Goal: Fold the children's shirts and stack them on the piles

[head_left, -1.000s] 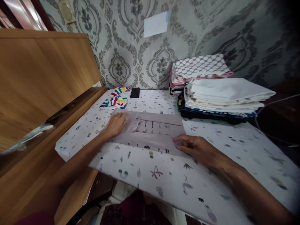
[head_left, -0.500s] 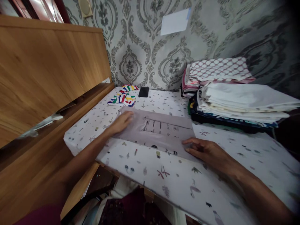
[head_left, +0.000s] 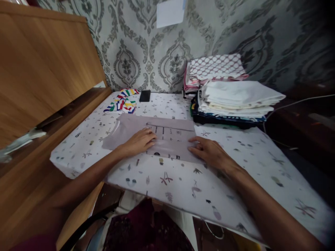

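A folded grey garment point(head_left: 129, 130) with dark printed lettering lies flat on the table, its long side running left to right. My left hand point(head_left: 140, 141) rests on the middle of it, fingers stretched out over the cloth. At the garment's right end, my right hand point(head_left: 206, 150) touches the fabric. Its forefinger and thumb are apart, and the other fingers are curled and partly hidden. Pale trim shows along the garment's left end.
A patterned white sheet point(head_left: 180, 188) covers the table. Stacked folded cloths point(head_left: 235, 96) stand at the back right. A striped multicoloured cloth point(head_left: 121, 103) and a black flat object point(head_left: 144, 96) lie near the wall. A wooden panel point(head_left: 49, 55) rises at left.
My left hand has moved right along the garment, from near its left end to its middle. My right hand stays at the right end. The camera view has turned right.
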### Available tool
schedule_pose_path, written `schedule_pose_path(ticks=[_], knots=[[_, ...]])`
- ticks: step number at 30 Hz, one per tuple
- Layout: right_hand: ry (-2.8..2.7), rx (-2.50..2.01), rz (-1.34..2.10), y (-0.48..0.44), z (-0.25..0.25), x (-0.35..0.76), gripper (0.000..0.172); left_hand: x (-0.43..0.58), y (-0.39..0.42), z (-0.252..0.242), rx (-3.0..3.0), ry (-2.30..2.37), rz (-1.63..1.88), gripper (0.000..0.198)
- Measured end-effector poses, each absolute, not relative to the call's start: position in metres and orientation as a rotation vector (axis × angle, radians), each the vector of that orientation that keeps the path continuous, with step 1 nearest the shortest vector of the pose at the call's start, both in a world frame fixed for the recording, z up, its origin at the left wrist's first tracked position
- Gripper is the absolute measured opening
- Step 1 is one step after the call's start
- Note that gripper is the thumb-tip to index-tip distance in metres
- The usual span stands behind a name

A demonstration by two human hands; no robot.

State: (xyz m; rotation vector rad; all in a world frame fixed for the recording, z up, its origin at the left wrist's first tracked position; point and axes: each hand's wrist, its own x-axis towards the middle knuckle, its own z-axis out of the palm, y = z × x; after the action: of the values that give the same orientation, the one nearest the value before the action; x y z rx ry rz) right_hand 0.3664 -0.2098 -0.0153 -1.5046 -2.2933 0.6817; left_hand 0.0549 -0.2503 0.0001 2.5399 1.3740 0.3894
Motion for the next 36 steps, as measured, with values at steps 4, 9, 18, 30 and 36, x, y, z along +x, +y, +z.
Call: schedule_pose_path(ticks=[4, 9, 18, 30, 36], knots=[[-2.261, -1.571, 0.604, -0.210, -0.015, 0.366, 0.014, 0.063, -0.258, -0.004, 2.602, 1.398, 0.428, 0.022], [-2.264, -1.411, 0.487, -0.212, -0.011, 0.363, 0.005, 0.065, -0.287, -0.009, 2.638, 1.422, 0.458, 0.022], [-2.007, -1.415, 1.104, -0.214, -0.005, 0.368, 0.018, 0.060, -0.311, -0.003, 2.544, 1.309, 0.424, 0.023], [-1.951, -1.531, 1.385, -0.222, -0.004, 0.379, 0.065, 0.074, -0.308, 0.016, 2.539, 1.192, 0.313, 0.026], [-2.272, -1.706, 0.670, -0.229, 0.004, 0.382, 0.047, 0.084, -0.277, 0.026, 2.571, 1.297, 0.273, 0.029]])
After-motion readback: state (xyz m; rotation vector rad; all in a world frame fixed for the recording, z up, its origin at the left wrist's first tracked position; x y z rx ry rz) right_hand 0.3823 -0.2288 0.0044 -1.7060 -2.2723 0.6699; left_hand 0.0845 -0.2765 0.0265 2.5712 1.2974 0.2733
